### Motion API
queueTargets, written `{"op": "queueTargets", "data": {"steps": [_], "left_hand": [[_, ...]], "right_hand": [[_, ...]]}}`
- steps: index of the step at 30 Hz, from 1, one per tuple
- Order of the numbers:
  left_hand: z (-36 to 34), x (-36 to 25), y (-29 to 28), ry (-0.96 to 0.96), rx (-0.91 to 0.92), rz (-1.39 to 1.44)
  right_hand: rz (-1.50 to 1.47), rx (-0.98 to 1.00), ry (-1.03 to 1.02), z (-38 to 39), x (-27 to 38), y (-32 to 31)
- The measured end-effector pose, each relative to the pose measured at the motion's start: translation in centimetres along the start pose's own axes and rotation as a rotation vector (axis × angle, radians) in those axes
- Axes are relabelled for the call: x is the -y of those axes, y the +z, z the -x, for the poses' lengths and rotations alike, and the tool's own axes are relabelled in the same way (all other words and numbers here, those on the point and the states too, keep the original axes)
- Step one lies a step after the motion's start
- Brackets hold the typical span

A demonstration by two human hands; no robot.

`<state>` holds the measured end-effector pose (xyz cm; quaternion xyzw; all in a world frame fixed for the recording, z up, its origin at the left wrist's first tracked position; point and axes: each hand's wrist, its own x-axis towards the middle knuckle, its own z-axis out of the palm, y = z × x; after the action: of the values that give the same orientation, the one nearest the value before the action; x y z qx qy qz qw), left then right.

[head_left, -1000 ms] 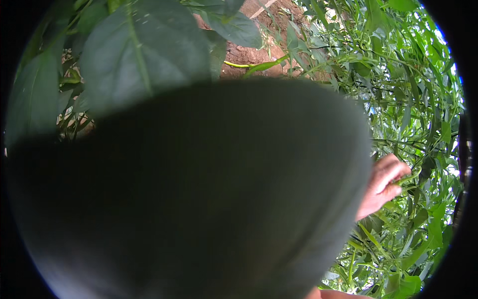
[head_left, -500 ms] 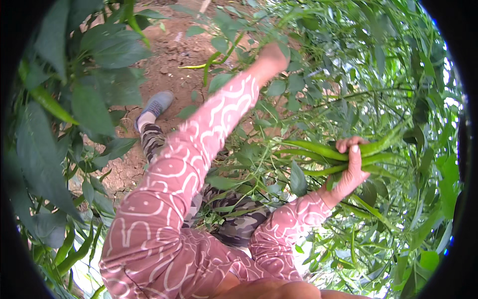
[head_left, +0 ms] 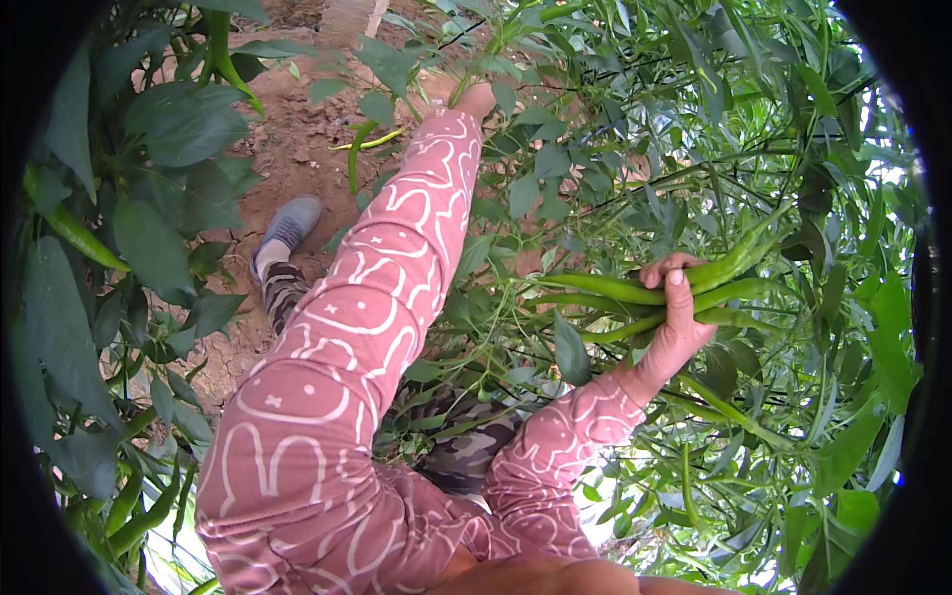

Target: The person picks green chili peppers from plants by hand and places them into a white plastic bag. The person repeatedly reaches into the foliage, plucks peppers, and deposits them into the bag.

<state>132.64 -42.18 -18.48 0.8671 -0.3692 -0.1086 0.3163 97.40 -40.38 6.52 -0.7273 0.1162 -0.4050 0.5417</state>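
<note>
My right hand [head_left: 682,315] is closed round a bunch of long green chili peppers [head_left: 610,288], which stick out on both sides of the fist. My left arm stretches far ahead to the pepper plants. There my left hand [head_left: 474,101] is partly covered by leaves [head_left: 496,74], and its fingers are hidden. Just left of that wrist, a green pepper [head_left: 359,154] hangs over the soil beside a yellowish pepper [head_left: 372,141].
Dense pepper plants [head_left: 615,169] fill the right side. More plants [head_left: 159,238] with hanging peppers [head_left: 79,233] stand close on the left. Between them runs bare brown soil [head_left: 288,139], where my shoe [head_left: 290,223] rests.
My left hand has moved left and slightly farther ahead, in among leaves. The right hand keeps its hold on the peppers, and the whole view has shifted a little.
</note>
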Motion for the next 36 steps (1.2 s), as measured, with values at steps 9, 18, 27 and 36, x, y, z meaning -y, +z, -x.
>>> {"op": "queueTargets", "data": {"steps": [9,18,27,36], "left_hand": [[1.6,2.3,0.1,-0.018,-0.111,0.158],[0.1,-1.9,-5.0,0.045,0.48,-0.248],[6.3,-10.1,-8.3,0.21,0.299,-0.435],[6.9,-10.2,-6.3,0.417,0.105,-0.497]], "right_hand": [[-0.011,0.009,0.005,0.2,-0.5,-0.8],[-0.057,-0.03,0.018,0.5,-0.4,-0.7],[0.018,-0.052,0.015,1.4,0.0,-2.5],[0.06,-0.095,0.014,1.8,1.4,-2.8]]}}
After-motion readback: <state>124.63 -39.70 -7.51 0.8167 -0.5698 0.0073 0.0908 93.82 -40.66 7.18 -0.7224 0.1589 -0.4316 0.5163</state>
